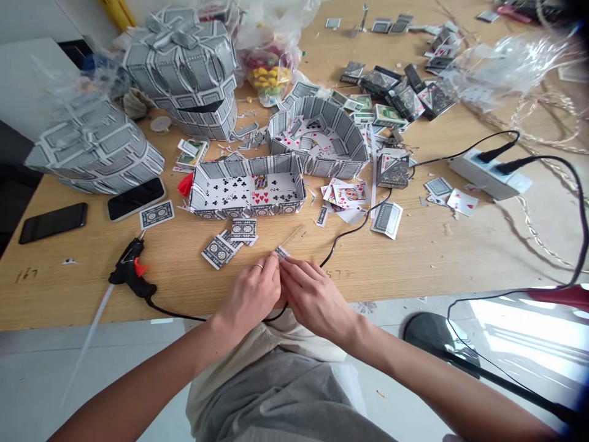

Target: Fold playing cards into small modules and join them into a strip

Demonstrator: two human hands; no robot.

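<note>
My left hand (254, 293) and my right hand (313, 297) meet at the table's front edge. Both pinch one small folded playing card piece (281, 252) between their fingertips. A ring shows on my left hand. Just beyond lie a few folded grey-backed card pieces (230, 240). Behind them stands a rectangular box made of cards (248, 193), its floor showing clubs and hearts faces. A half-round card box (317, 136) stands further back.
A black glue gun (132, 271) with an orange trigger lies at left, its cord running under my hands. Two phones (136, 198) lie at far left. Dome-shaped card structures (184, 67) stand behind. A white power strip (488, 174) and loose cards are at right.
</note>
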